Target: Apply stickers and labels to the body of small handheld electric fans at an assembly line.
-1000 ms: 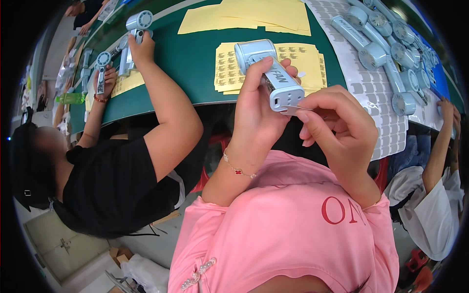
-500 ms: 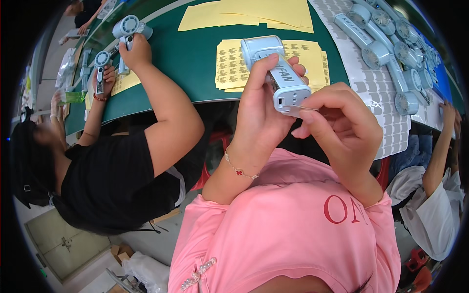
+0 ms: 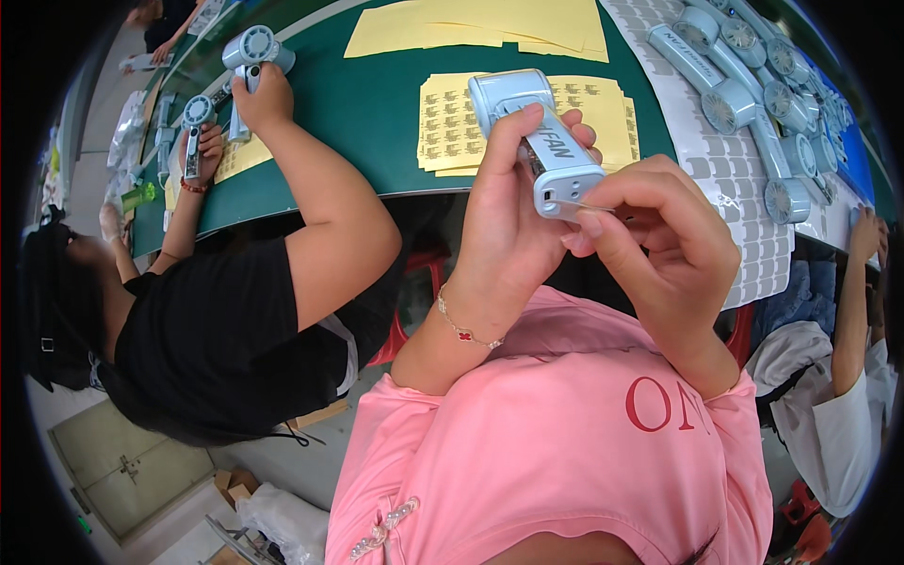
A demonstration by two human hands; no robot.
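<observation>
A light blue handheld fan (image 3: 557,149) is gripped in my left hand (image 3: 504,212), its round head pointing away from me and its base end toward me. The left thumb presses along the handle's side, with the fingers behind it. At the base, a port and small holes show. My right hand (image 3: 673,226) pinches a thin, see-through sticker (image 3: 567,209) between thumb and forefinger, against the lower edge of that base. How much of the sticker is stuck down I cannot tell. Beneath the fan lies a stack of yellow label sheets (image 3: 448,127) with rows of small dark print.
More yellow sheets (image 3: 424,26) lie farther back on the green table (image 3: 330,104). Many blue fans (image 3: 725,105) are piled at the right on a grey-patterned white mat (image 3: 758,254). To my left, a co-worker in black (image 3: 217,330) holds fans; another person (image 3: 833,414) sits at the right.
The fan and both my hands have shifted very slightly right. The pinch at the base stays the same. At far left, the green item has been set lower by another person's hand.
</observation>
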